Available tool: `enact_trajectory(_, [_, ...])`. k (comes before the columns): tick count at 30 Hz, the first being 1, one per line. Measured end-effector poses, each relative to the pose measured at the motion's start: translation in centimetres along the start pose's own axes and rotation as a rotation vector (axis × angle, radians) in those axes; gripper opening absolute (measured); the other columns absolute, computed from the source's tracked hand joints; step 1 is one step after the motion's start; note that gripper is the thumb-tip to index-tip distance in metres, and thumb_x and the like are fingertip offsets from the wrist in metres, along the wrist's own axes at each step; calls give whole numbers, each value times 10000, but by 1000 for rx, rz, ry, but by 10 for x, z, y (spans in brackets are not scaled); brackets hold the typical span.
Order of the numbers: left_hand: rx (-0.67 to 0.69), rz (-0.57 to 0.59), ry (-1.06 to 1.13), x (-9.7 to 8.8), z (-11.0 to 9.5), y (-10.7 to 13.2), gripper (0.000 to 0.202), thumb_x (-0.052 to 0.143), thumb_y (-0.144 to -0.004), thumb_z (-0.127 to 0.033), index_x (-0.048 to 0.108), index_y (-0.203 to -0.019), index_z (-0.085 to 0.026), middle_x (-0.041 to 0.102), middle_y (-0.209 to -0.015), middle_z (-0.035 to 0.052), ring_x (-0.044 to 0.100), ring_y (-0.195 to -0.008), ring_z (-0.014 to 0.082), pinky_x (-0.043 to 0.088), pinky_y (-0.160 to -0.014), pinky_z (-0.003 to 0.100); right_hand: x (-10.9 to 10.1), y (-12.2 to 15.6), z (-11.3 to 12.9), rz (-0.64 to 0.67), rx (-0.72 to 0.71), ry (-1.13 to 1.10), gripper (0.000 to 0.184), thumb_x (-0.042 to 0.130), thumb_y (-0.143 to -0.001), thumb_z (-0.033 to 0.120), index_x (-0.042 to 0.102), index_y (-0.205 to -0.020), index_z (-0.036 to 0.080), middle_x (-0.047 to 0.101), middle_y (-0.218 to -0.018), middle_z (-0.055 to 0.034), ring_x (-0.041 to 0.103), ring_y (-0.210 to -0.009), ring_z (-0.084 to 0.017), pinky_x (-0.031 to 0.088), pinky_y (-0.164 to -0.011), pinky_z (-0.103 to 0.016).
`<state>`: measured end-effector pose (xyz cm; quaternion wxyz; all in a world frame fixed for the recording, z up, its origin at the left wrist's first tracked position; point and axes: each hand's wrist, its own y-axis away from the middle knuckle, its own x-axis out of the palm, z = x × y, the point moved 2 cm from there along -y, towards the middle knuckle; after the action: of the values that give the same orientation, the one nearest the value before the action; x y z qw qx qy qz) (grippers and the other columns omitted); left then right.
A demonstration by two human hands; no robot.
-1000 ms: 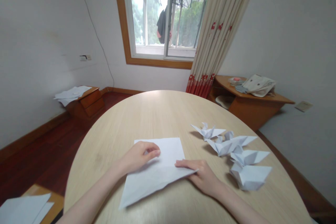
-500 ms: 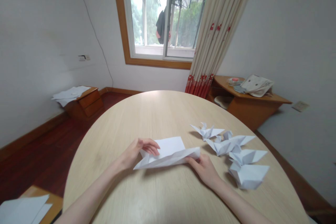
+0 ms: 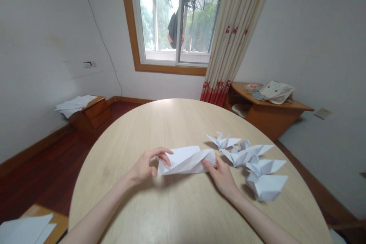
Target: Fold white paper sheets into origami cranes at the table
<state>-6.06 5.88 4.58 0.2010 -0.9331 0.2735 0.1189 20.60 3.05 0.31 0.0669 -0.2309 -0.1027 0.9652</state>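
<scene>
A sheet of white paper (image 3: 183, 160), partly folded with a loose flap along its near side, is held just above the round table. My right hand (image 3: 221, 173) pinches its right end, thumb on top and fingers behind. At the left end, my left hand (image 3: 148, 164) has its fingertips on the paper, while its thumb stands apart from the paper's edge. To the right sit several folded paper cranes: the farthest crane (image 3: 223, 142), a crane behind my right hand (image 3: 243, 155), another crane (image 3: 264, 166) and the nearest crane (image 3: 265, 187).
The round wooden table (image 3: 137, 206) fills the foreground. Paper sheets (image 3: 25, 228) lie on a surface at the lower left. More paper (image 3: 76, 103) covers a low drawer cabinet (image 3: 97, 114). A corner desk (image 3: 268, 118) by the curtain (image 3: 237, 34) carries a cloth bag (image 3: 276, 91).
The paper's right end has lifted and its flap has curled up more. My left hand's thumb has come down and away from its fingers. The view has shifted slightly.
</scene>
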Motion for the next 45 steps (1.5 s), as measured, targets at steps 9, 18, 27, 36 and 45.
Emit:
enact_trajectory(9, [-62,-80,-273,1,4,4,623,804,-569,-462,662,-1103,-174,687,-1115,98,607,-1024,309,440,-924,398,-4,-3,-4,-84,47,36,453,517,-803,580,625,-926,157,695,-719,-52,624,-648,-232,461,-601,-300])
enact_trajectory(18, [-289,-344,-460,10,15,2,668,635,-777,-467,430,-1350,-190,600,-705,-21,591,-660,205,454,-644,295,-1,-1,-14,-74,-4,16,419,535,-827,554,508,-1031,189,701,-920,-88,657,-768,-240,501,-658,-333])
enact_trajectory(27, [-311,-484,-422,17,19,1,768,573,-839,-491,196,-1437,-190,606,-925,41,644,-757,231,478,-709,351,3,3,-13,-178,-259,155,615,496,-908,420,239,-1410,178,434,-1379,-200,495,-1225,-305,482,-930,-484])
enact_trajectory(36, [-191,-541,-691,27,24,4,614,476,-916,-426,226,-1421,-181,427,-1321,166,493,-1199,313,460,-923,478,12,11,1,-110,-532,506,671,389,-973,274,-7,-1515,271,79,-1573,-138,133,-1436,-339,264,-1094,-580])
enact_trajectory(45, [136,-455,-1190,36,16,1,539,433,-954,-311,288,-1453,-168,388,-1456,175,249,-1402,334,75,-1137,581,16,11,4,-62,-651,718,703,376,-974,259,-63,-1523,231,120,-1590,-127,165,-1435,-326,245,-1102,-573])
